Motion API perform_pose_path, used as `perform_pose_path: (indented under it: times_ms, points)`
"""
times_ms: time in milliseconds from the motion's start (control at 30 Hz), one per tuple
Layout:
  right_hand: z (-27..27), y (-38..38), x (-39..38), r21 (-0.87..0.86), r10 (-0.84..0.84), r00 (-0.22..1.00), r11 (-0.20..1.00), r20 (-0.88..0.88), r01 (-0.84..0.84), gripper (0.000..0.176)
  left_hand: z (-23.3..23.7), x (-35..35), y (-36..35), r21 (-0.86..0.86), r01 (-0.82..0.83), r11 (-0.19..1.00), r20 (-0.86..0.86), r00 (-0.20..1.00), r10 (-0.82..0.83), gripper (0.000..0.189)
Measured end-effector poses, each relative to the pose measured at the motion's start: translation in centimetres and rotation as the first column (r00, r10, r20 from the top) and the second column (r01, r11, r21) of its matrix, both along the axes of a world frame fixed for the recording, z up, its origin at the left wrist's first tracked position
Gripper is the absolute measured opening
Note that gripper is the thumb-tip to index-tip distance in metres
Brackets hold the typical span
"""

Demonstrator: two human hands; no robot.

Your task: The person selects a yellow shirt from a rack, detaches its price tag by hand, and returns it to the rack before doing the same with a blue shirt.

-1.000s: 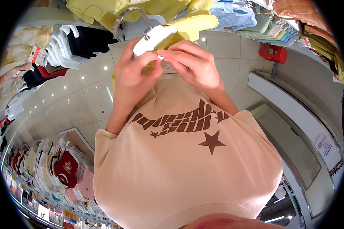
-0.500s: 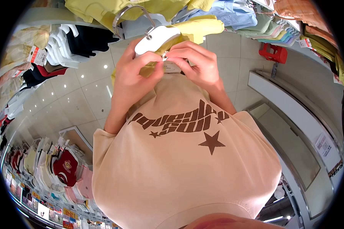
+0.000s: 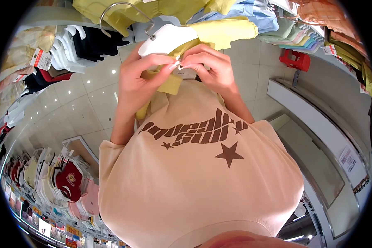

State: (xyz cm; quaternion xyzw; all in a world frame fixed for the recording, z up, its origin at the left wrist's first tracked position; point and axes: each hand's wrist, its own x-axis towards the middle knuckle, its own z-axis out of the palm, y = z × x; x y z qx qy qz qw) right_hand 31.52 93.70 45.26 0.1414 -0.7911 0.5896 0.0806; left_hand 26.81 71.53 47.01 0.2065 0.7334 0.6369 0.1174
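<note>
- The left hand (image 3: 142, 80) is curled, thumb and forefinger pressed together on a small white piece (image 3: 179, 66) at the neck of a yellow shirt (image 3: 231, 29).
- The right hand (image 3: 214, 70) meets it from the other side, its fingertips pinching the same piece, so the two hands touch at the tips.
- Whether the piece is a button, a clip or a tag pin is too small to tell.
- Just below the pinch lies a pale label (image 3: 186, 74), partly covered by the fingers.
- The yellow shirt hangs on a white hanger (image 3: 165, 38), right above the hands, with its metal hook (image 3: 149, 31) free in the air.
- This looks like fine fingertip work. It would likely go best with the hanger held level against the left palm, the collar cloth pulled flat, and only the tips moving.
- A loose grip could let the hanger tip and the shirt slide off.
- Nearer the camera is the person's own peach T-shirt (image 3: 194, 186).
- Around are a tiled floor (image 3: 91, 103) and racks of clothes (image 3: 62, 182).
</note>
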Motion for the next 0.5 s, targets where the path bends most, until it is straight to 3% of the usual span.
perform_pose_path:
  times_ms: [167,500]
  points:
    - [-0.4,-0.5,0.1,-0.035,0.002,1.0,0.999,0.015,-0.002,0.017,-0.7,-0.4,0.4,0.022,0.034,0.999,-0.152,0.988,-0.03,0.018]
    - [-0.7,-2.2,1.0,-0.363,-0.044,0.982,0.925,0.185,0.11,0.019,-1.0,0.2,0.1,0.025,-0.05,0.998,-0.106,0.993,0.052,0.02]
